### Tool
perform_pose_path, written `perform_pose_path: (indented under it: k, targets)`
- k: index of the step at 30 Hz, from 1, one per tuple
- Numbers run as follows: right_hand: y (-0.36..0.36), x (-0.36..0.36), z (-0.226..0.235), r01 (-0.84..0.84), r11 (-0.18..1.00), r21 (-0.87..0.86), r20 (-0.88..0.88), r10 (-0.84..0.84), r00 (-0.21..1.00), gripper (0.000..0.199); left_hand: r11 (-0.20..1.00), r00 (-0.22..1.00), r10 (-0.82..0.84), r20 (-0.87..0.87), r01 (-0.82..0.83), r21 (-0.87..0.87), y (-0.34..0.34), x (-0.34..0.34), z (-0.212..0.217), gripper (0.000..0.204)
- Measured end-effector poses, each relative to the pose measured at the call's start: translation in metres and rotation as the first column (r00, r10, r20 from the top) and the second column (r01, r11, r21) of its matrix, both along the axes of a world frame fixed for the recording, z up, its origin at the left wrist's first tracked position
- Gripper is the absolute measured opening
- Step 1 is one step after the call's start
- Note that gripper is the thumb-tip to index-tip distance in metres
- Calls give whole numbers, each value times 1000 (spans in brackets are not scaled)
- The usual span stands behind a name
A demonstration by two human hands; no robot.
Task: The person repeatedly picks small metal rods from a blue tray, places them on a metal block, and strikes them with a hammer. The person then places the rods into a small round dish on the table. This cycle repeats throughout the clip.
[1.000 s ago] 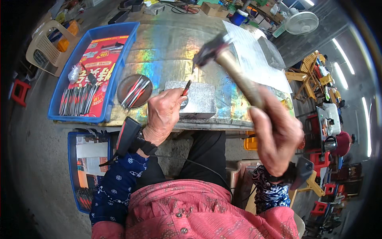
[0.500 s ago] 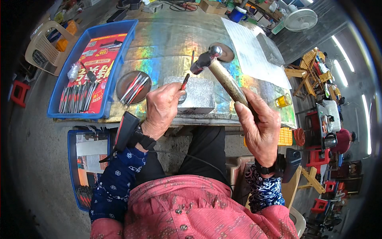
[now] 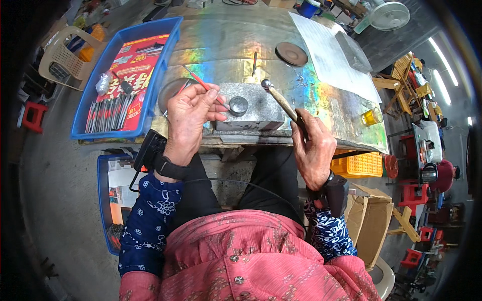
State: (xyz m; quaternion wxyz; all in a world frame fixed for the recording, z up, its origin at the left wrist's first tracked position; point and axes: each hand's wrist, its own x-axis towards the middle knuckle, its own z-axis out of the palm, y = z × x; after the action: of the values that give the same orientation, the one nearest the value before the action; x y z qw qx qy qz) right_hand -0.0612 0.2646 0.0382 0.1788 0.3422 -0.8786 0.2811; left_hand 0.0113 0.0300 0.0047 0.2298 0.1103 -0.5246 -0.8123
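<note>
My left hand point(image 3: 190, 110) is pinching a slender red rod point(image 3: 201, 82) between thumb and fingertips, the other fingers curling loosely; my right hand point(image 3: 315, 150) is closing firmly round the lower handle of a wooden-handled hammer point(image 3: 282, 103); the rod's long axis is running slantwise, one end pointing toward the far left of the table point(image 3: 216, 37), the other pointing toward the near right, at a round dark disc point(image 3: 238, 106); this disc is resting on top of a grey stone block point(image 3: 263, 111), left of its middle, and is lying just to the right of my left fingertips, so my left hand is being the nearer one; whether the rod's tip is touching the disc, I cannot tell; the hammer's head is showing against the block's far right part, its height being unclear to me.

A round brown dish point(image 3: 164, 95) is hiding partly behind my left hand; a yellow jar point(image 3: 370, 117) is sitting near the table's near right corner; a blue plastic tray point(image 3: 167, 60) is lying along the left edge, dark rods point(image 3: 108, 114) lining its near end; beyond the block's far edge, a thin dark rod point(image 3: 255, 62) is pointing away from me, a brown plate point(image 3: 291, 53) lying to its right.
</note>
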Motion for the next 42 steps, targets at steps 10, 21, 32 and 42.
perform_pose_path:
  k: [10,21,32,42]
  targets:
    - [-15,-2,-46,16,999,45,-148,-9,989,53,990,993,80,86,-69,-127,-20,28,-7,18]
    - [-21,2,-62,16,996,85,43,-19,999,53,-23,883,469,-9,2,-1000,-63,40,-22,17]
    - [-22,2,-61,24,995,94,76,-31,997,53,-203,855,515,66,196,-959,-59,25,-39,5]
    - [-20,1,-63,7,994,111,38,-12,999,56,-232,861,508,21,160,-960,-50,19,-42,2]
